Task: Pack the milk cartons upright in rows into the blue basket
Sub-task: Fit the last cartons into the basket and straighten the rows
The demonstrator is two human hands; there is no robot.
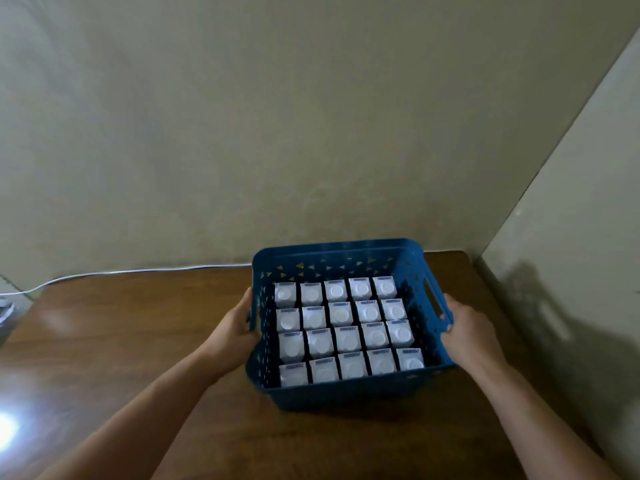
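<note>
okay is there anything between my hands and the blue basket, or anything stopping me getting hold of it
Nothing visible is in the way. The left hand already holds the blue basket at its left wall, and the right hand holds the right wall by the handle slot. The milk cartons stand upright in rows inside.

cartons (346,332) fill basket (346,396), walls close behind, right

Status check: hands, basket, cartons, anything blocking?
Left hand and right hand grip the blue perforated plastic basket by its sides. White milk cartons upright, four rows of five. Brown wooden table: nothing blocking.
</note>
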